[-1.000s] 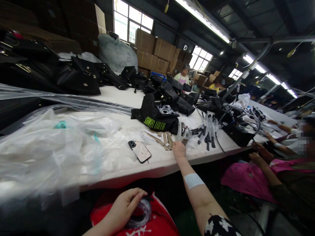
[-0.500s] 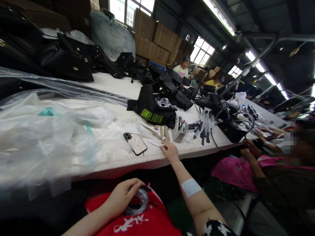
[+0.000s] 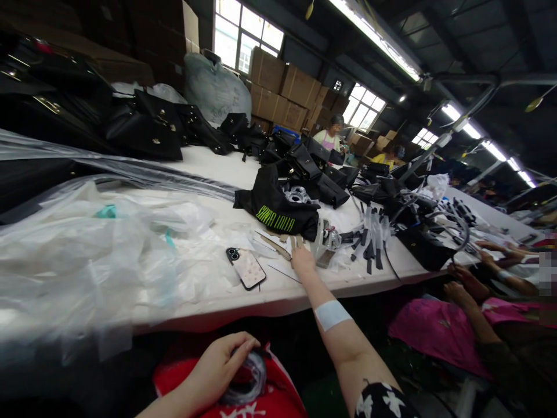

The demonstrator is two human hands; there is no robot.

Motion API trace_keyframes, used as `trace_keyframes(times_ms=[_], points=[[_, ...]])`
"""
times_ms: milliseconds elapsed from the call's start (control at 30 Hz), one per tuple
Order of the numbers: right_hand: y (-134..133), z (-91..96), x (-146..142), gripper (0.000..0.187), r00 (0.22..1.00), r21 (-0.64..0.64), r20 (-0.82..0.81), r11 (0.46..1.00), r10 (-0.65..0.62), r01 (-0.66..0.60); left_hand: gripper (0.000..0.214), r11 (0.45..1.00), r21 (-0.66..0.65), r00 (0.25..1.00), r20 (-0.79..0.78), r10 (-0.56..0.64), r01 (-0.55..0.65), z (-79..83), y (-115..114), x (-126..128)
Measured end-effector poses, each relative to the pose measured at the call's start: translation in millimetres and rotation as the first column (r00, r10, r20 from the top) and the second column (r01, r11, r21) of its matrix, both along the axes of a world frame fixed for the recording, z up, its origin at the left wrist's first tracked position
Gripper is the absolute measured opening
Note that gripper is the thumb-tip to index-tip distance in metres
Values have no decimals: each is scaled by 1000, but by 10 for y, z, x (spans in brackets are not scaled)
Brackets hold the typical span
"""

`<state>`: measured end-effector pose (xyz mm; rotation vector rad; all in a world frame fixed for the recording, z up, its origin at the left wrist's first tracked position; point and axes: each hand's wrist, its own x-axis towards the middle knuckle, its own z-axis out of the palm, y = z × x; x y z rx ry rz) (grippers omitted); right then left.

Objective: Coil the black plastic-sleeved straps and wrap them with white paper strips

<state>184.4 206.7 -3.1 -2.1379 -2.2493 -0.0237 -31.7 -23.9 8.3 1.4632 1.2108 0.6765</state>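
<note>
My left hand [image 3: 228, 361] is closed round a coil of clear plastic-wrapped strap [image 3: 248, 380], held low against the red apron [image 3: 278, 377]. My right hand [image 3: 302, 260] reaches over the table, its fingers stretched onto a small pile of brown and white card strips [image 3: 278, 247]; their tips are partly hidden. A thin white strip [image 3: 282, 271] lies by the right wrist. Left of that hand rests a phone in a patterned case [image 3: 248, 268]. Just beyond is a black cloth bag with green lettering [image 3: 278, 212], and a clear plastic packet [image 3: 326, 247] sits to the right.
Crumpled clear plastic bags [image 3: 87, 255] cover the table's left side. Black handbags [image 3: 139, 130] are heaped along the back. Wrapped straps [image 3: 372, 238] lie at right, near another black bag [image 3: 422, 249]. A co-worker's hands [image 3: 461, 290] are at the right edge.
My right hand has moved from the table edge forward onto the card strips, leaving the thin white strip behind. My left hand keeps the coil. The view has tilted slightly.
</note>
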Motion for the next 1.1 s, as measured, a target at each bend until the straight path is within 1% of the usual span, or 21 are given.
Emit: trace_keyframes(times_ms=[100,167,233,300,333,400,433,500,567,633,667,767,833,967,1033,1100], points=[[-82,152,115,31,1000,29,-13,1000,-2,3,39,1000,15,1000,-2,-25,25,-11,11,18],[-203,293,190,34,1000,63,-24,998,-15,17,40,999,13,999,-4,-36,36,-5,13,25],[-416,456,258,36,999,83,-37,996,-21,24,40,999,-8,999,15,-47,47,13,17,19],[-732,635,314,33,987,107,-149,993,56,-40,40,997,-44,997,64,-54,57,30,27,2],[-917,729,337,30,961,125,-247,988,124,-95,41,996,-74,994,94,-50,57,30,36,-7],[-1294,925,376,24,848,156,-466,967,254,-203,44,982,-176,986,163,-37,66,5,61,-23],[-1466,1018,391,22,789,145,-543,958,286,-247,47,965,-251,979,200,-29,79,-20,75,-27],[-1750,1171,404,20,721,50,-627,939,294,-340,53,915,-387,963,271,-8,116,-76,101,-23],[-1950,1252,388,20,697,-58,-658,905,284,-423,54,881,-449,942,334,13,147,-111,120,-5],[-2083,1259,338,19,706,-104,-643,880,296,-464,53,875,-458,928,371,27,157,-112,132,16],[-2132,1243,303,18,721,-99,-618,879,313,-467,53,875,-456,925,379,28,161,-103,137,26],[-2248,1177,178,15,776,-35,-503,888,380,-458,52,879,-446,934,358,3,169,-71,146,45],[-2329,1143,90,15,797,-3,-438,886,416,-464,52,890,-429,944,329,-9,158,-54,146,52],[-2496,1065,-81,14,790,11,-374,855,485,-519,48,924,-370,969,248,0,95,-25,119,62],[-2545,989,-161,14,778,14,-361,837,514,-547,46,936,-344,974,227,6,74,-22,105,64],[-2547,899,-225,15,776,11,-353,832,522,-555,45,936,-344,974,226,13,68,-36,106,56]])
